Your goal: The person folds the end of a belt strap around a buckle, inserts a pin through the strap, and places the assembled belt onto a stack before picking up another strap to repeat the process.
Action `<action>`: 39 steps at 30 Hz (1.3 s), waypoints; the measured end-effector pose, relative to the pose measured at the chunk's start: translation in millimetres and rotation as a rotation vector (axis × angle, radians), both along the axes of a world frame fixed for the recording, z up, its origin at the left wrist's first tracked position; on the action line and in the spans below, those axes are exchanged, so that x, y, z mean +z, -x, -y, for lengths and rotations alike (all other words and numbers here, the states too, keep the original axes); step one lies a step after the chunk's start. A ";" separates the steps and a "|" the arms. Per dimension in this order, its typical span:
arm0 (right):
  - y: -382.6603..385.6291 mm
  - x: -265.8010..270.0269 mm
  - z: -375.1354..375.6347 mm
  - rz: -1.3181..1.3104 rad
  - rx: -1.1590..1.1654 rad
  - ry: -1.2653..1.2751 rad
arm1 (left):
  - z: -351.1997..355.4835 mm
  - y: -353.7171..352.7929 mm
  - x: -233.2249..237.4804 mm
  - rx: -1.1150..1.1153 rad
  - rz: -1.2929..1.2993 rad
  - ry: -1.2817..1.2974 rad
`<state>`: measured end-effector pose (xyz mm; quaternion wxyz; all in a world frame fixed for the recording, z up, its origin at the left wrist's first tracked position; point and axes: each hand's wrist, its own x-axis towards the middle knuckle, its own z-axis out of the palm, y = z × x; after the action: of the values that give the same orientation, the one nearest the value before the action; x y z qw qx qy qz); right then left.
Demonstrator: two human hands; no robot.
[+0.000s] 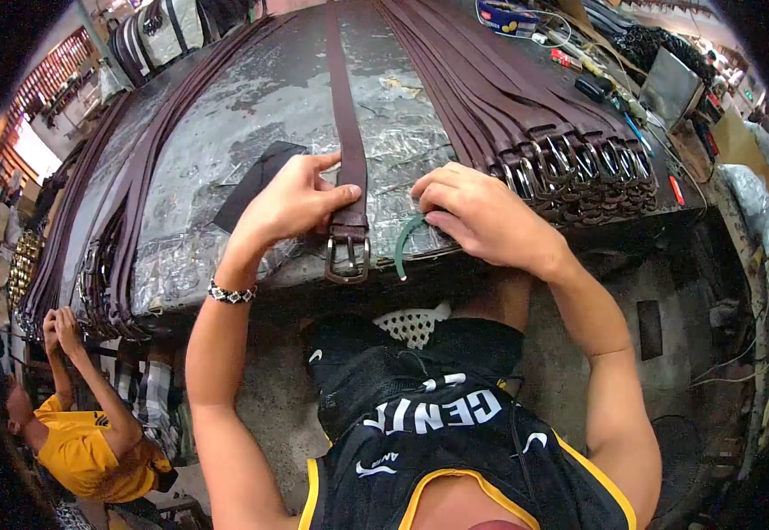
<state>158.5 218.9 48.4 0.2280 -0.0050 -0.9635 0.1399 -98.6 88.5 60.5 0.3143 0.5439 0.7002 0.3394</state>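
Note:
A dark brown belt lies lengthwise on the table, its metal buckle at the front edge. My left hand pinches this belt just above the buckle, thumb on top. To the right of the belt, my right hand has its fingers curled round the upper end of a curved green tool, whose lower tip points toward the table edge. A dark flat piece lies on the table behind my left wrist.
Many buckled belts are piled at the right, and more belts lie at the left. Pens, a red cutter and a blue box are at the right side. A co-worker in a yellow shirt is at the lower left.

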 end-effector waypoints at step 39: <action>-66.7 27.9 13.9 -0.167 -0.192 0.604 | 85.9 -71.5 -51.8 0.195 -0.244 -0.656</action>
<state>225.1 205.0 76.3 0.3065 -0.1515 -0.8518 0.3970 -27.1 2.6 8.8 0.0034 0.5828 0.6348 0.5072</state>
